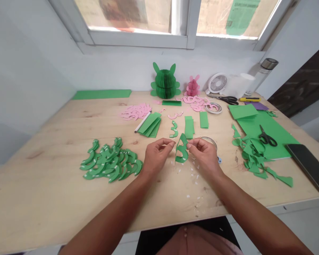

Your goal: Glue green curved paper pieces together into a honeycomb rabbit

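A folded green paper cutout (185, 156) with scalloped curves stands upright between my two hands, above the table. The fingers of my right hand (204, 154) pinch its right edge. My left hand (158, 154) is closed in a pinch at its left edge, where the paper shows nearly edge-on. Just beyond lies a similar green curved piece (174, 129) with small white strips on it. To the left of my left hand is a pile of green curved cutouts (110, 159), also with white strips. Small white scraps (192, 177) lie below my hands.
Behind are folded green papers (151, 124), a white pen (143, 122), pink cutouts (136, 111), a green honeycomb paper figure (165, 84), a pink one (192, 87) and a fan (217, 83). On the right are scissors (267, 136), green scraps (253, 152) and a phone (308, 166).
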`<act>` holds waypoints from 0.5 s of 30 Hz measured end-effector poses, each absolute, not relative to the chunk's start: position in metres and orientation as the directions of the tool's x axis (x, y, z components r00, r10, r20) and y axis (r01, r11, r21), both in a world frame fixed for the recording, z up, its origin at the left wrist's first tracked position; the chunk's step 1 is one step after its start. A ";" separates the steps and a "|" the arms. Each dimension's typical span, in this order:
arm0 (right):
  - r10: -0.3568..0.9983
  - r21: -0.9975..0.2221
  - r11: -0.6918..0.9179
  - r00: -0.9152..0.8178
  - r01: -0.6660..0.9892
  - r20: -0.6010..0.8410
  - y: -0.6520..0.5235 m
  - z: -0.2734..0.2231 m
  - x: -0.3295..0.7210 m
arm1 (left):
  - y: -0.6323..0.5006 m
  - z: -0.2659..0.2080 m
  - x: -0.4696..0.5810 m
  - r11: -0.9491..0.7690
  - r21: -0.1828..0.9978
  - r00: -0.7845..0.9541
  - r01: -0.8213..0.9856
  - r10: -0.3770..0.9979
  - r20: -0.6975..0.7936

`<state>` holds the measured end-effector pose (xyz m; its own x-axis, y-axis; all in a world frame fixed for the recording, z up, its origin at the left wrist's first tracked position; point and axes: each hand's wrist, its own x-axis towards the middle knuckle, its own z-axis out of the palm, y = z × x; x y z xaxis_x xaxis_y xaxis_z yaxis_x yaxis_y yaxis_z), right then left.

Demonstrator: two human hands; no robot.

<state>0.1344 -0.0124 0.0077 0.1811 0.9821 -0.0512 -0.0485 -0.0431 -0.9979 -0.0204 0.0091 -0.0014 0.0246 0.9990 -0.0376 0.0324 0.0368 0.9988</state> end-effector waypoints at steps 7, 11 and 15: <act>0.990 -0.993 -0.078 0.106 -0.089 -0.088 -0.013 0.005 0.133 | 0.006 0.006 -0.021 0.170 0.974 0.199 -0.153 0.970 -0.138; 0.991 -0.990 -0.097 0.079 -0.105 -0.105 -0.013 0.008 0.131 | 0.003 0.007 -0.021 0.238 0.953 0.296 -0.189 0.939 -0.176; 0.993 -0.992 -0.088 0.066 -0.091 -0.094 -0.013 0.009 0.130 | 0.003 0.008 -0.019 0.245 0.952 0.302 -0.183 0.936 -0.183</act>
<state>0.1297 -0.0126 0.0088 0.0660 0.9934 -0.0943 -0.0913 -0.0881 -0.9919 -0.0190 0.0031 0.0084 0.3024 0.9355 -0.1825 -0.1835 0.2450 0.9520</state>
